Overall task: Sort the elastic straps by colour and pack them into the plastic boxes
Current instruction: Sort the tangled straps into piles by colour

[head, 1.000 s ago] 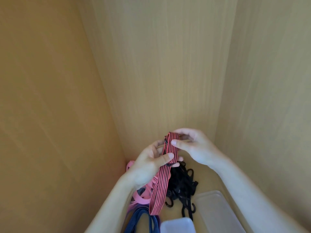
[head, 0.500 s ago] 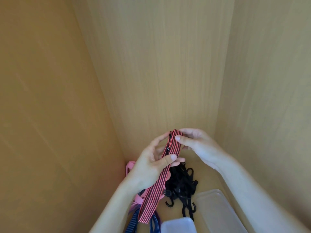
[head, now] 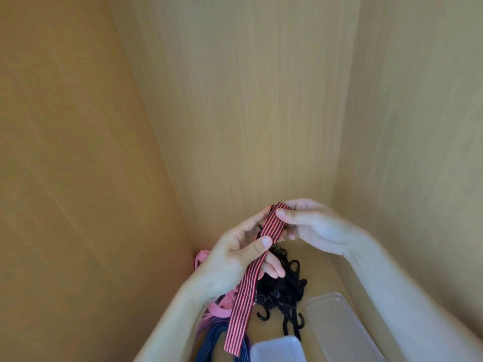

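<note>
Red/black striped strap [head: 240, 309] is held up over the pile: top end is pinched by the right hand [head: 316, 226], mid-section is pinched btwn thumb & fingers of the left hand [head: 230, 262], and the tail hangs free over the blue straps [head: 217, 343]. Step is judged as folding for packing. Next, the tail needs to be gathered in, then the bundle laid in a plastic box [head: 339, 325], kept apart from the black straps [head: 282, 286].

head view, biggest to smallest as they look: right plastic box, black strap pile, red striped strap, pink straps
1. right plastic box and black strap pile: alike, box cut off by frame.
2. red striped strap: narrow, held nearer the camera.
3. pink straps: mostly behind the left hand.
</note>
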{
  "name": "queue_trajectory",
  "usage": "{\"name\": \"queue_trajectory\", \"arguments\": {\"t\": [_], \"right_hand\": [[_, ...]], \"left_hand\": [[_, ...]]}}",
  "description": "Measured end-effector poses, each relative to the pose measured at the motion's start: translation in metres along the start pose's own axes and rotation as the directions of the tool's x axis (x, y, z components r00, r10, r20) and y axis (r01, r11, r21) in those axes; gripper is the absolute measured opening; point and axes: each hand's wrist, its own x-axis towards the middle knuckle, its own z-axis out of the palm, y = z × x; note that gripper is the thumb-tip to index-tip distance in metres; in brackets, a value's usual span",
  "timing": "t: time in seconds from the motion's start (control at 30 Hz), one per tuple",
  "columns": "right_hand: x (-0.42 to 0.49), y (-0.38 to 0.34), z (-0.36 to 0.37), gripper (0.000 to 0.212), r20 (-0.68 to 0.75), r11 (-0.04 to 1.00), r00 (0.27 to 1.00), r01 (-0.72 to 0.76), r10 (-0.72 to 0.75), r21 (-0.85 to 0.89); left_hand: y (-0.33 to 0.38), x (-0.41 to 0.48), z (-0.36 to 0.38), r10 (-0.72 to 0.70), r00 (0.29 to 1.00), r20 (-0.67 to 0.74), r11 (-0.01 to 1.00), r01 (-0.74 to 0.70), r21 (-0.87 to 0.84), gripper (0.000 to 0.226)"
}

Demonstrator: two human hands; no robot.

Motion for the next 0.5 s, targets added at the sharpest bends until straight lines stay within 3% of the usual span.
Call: {"name": "queue_trajectory", "arguments": {"t": [0.17,0.27,0.37,0.5], "right_hand": [[-0.001,-0.005,0.001,0.053,-0.029,0.991,0.995,0.098,-0.096,0.09],[-0.004,-0.004,0.0,0.049,-0.127,0.977,0.983,0.149,-0.13,0.15],[-0.002,-0.003,0.002,0.05,-0.17,0.974,0.975,0.167,-0.14,0.155],[-0.002,-0.003,0.003,0.046,-0.126,0.964,0.986,0.136,-0.109,0.229]], "left_hand": [[0.001,-0.001,0.001,0.05,0.997,0.052,0.951,-0.032,-0.307,0.058],[-0.001,-0.001,-0.004,0.09,0.992,0.091,0.933,-0.052,-0.357,0.05],[-0.007,0.001,-0.008,0.103,0.994,0.038,0.916,-0.08,-0.393,0.045],[-0.016,0.001,-0.009,0.123,0.992,0.022,0.891,-0.101,-0.442,0.037]]}}
